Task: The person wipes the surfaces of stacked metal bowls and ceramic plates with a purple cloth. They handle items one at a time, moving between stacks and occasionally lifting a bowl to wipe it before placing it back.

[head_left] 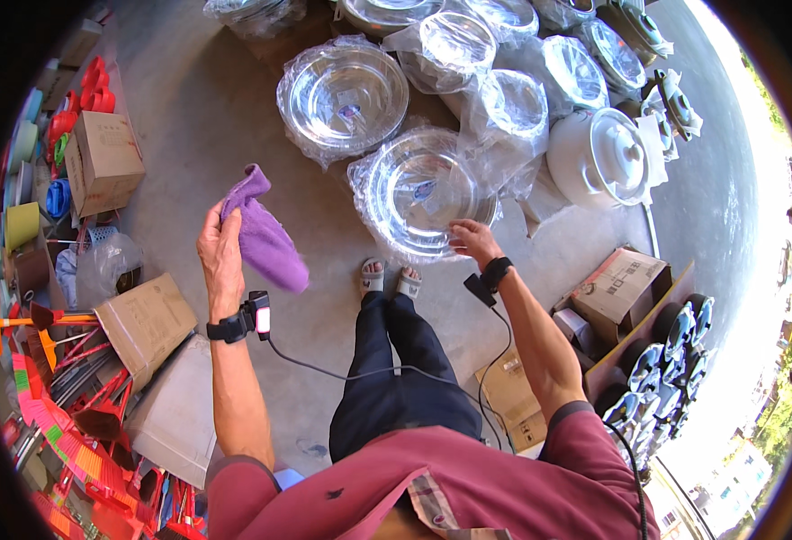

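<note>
My left hand (222, 253) pinches a purple cloth (268, 246) between thumb and fingers, and the cloth hangs out to the right over the floor. My right hand (475, 239) is at the near right rim of a shiny metal basin (403, 202) wrapped in clear plastic. Its fingers are slightly bent and hold nothing; whether they touch the plastic cannot be made out. A second wrapped metal basin (342, 101) sits farther back to the left. Behind the near basin's right side stands a plastic-wrapped metal pot (511, 111).
A white lidded pot (581, 155) stands at the right, among more wrapped metalware. Cardboard boxes (622, 287) sit lower right. Brooms (75, 439), red dustpans and cartons (146, 324) crowd the left. A cable (342, 375) runs from my left wrist across my legs.
</note>
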A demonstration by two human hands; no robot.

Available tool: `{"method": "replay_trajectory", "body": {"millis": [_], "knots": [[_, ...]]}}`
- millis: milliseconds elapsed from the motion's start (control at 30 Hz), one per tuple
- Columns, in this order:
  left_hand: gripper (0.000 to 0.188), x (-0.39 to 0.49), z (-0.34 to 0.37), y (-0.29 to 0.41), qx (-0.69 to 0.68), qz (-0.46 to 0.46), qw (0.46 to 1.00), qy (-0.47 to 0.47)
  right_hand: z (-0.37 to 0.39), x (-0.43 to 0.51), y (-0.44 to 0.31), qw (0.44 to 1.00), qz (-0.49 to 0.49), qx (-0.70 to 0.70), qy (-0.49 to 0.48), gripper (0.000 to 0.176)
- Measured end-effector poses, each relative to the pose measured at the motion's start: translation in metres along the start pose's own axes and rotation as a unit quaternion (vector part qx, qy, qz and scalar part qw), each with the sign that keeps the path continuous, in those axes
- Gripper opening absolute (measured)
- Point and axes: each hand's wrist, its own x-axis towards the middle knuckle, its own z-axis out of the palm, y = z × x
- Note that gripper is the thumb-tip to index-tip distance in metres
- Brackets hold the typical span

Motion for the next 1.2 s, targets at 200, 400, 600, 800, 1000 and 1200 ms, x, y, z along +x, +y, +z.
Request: {"method": "replay_trajectory", "body": {"millis": [200,400,600,800,1000,1200], "knots": [[0.027,0.005,0.059,0.022,-0.096,0.003,0.994,-0.047,-0.049,0.079,-0.029,0.974,0.049,0.211,0.067,0.060],[0.029,0.020,0.062,0.038,-0.118,0.026,0.993,0.015,-0.071,0.067,-0.033,0.977,-0.003,0.209,0.051,0.067],[0.040,0.039,0.118,0.047,0.069,0.227,0.936,0.259,-0.086,0.040,-0.028,0.983,0.025,0.171,0.066,0.060],[0.021,-0.071,0.324,-0.091,0.275,-0.147,0.754,-0.578,-0.108,0.024,-0.032,0.994,-0.001,0.093,0.057,0.065],[0.026,-0.168,0.294,-0.143,0.035,-0.208,0.816,-0.538,-0.124,0.034,-0.047,0.995,-0.054,0.066,0.047,0.066],[0.028,-0.033,0.184,-0.052,-0.052,-0.058,0.992,-0.103,-0.121,0.008,-0.007,0.995,0.014,0.078,0.056,0.055]]}}
